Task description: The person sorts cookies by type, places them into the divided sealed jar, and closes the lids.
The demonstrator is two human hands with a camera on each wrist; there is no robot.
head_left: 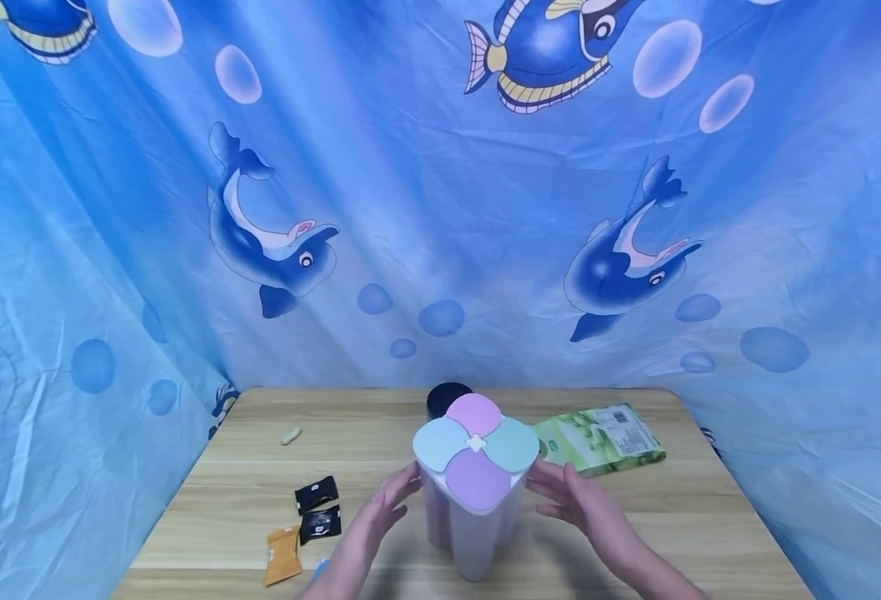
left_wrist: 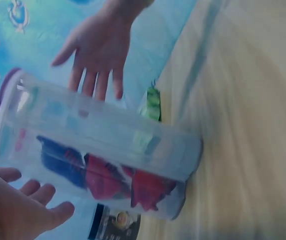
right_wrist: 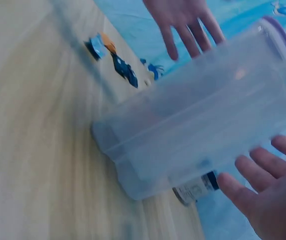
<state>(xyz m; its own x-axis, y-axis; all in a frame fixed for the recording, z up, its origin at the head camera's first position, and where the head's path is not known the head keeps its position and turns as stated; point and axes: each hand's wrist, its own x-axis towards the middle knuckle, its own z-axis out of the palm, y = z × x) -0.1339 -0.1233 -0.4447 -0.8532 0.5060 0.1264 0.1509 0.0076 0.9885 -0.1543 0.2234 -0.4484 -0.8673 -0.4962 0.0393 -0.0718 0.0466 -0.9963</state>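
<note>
A tall translucent plastic container [head_left: 473, 542] stands upright on the wooden table, its petal-shaped lid [head_left: 479, 483] in pink, blue, green and purple. In the left wrist view, a dark blue packet [left_wrist: 65, 162] and red packets [left_wrist: 102, 181] show through one compartment's wall. My left hand [head_left: 375, 515] is at the container's left side, fingers loosely extended near the upper wall. On the opposite side, my right hand [head_left: 583, 506] faces the wall with its fingers spread. Both wrist views show the palms turned toward the container; whether any fingertip touches it I cannot tell.
Behind the container stands a black-lidded jar [head_left: 448, 398]. A green bag [head_left: 598, 440] lies at the back right. To the left are two black packets [head_left: 321, 525], an orange packet [head_left: 283, 555], a partly hidden blue packet [head_left: 321, 568] and a small whitish piece [head_left: 291, 435].
</note>
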